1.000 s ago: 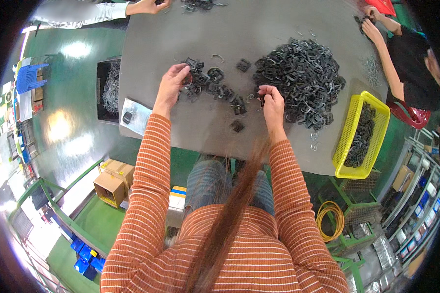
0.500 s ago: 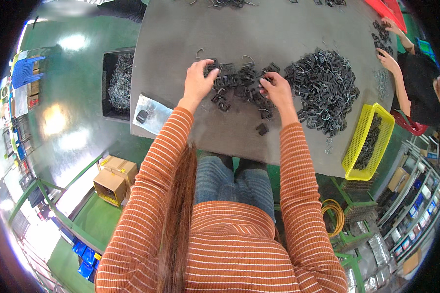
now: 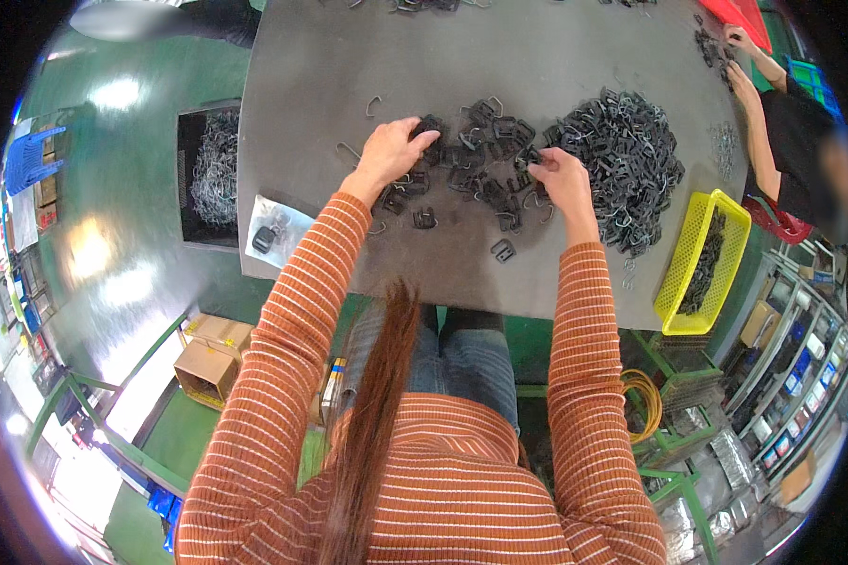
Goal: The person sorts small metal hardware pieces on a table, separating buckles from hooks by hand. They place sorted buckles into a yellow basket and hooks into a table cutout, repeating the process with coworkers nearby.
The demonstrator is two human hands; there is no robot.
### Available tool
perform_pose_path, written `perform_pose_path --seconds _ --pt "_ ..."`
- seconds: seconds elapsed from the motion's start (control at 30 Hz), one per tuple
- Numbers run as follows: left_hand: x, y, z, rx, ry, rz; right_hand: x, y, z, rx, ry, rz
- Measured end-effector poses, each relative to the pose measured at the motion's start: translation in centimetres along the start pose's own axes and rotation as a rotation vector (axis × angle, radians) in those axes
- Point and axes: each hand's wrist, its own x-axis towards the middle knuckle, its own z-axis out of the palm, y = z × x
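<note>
Green floor surrounds a grey tabletop (image 3: 349, 56). Nearest, cardboard boxes (image 3: 212, 353); then both hands among scattered black clips (image 3: 485, 160), left hand (image 3: 391, 151) and right hand (image 3: 561, 179) each pinching one. Beyond, a clip heap (image 3: 622, 160) and yellow basket (image 3: 693, 264).

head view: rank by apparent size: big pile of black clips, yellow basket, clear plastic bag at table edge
1. Big pile of black clips, largest.
2. Yellow basket, somewhat smaller, though fisheye bending near the rim makes this unsure.
3. Clear plastic bag, clearly smallest.

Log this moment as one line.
left hand on small black clips | right hand at big clip pile | yellow basket right
</note>
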Motion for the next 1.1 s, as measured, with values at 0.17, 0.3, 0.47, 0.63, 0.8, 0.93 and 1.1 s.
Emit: perform_pose_path --seconds 0.17,0.3,0.47,0.63,0.8,0.93,1.1 --pt "0.7 -1.2 -1.0 -0.018 -0.242 -0.093 2.9 -5.3 2.3 -0.088 0.244 -0.294" --pt "-0.3 0.1 -0.9 0.363 0.066 0.215 6.0 -7.4 5.3 -0.123 0.303 -0.29" --pt "-1.4 2.2 -3.5 -0.514 0.1 -0.021 7.0 -6.1 3.1 0.194 -0.004 -0.24" --pt "-0.5 -1.7 -2.8 -0.617 -0.01 -0.216 3.6 -3.0 -1.6 0.938 -0.118 0.086" --pt "0.5 -1.3 -1.7 -0.866 -0.071 -0.276 4.2 0.2 -1.4 1.249 -0.243 0.323" --pt "0.9 -1.0 2.5 0.387 0.32 -0.162 6.3 -3.1 2.9 0.034 0.099 0.019" --pt "0.7 0.3 1.7 0.067 0.138 -0.186 6.5 -5.3 1.8 0.146 0.014 -0.072"
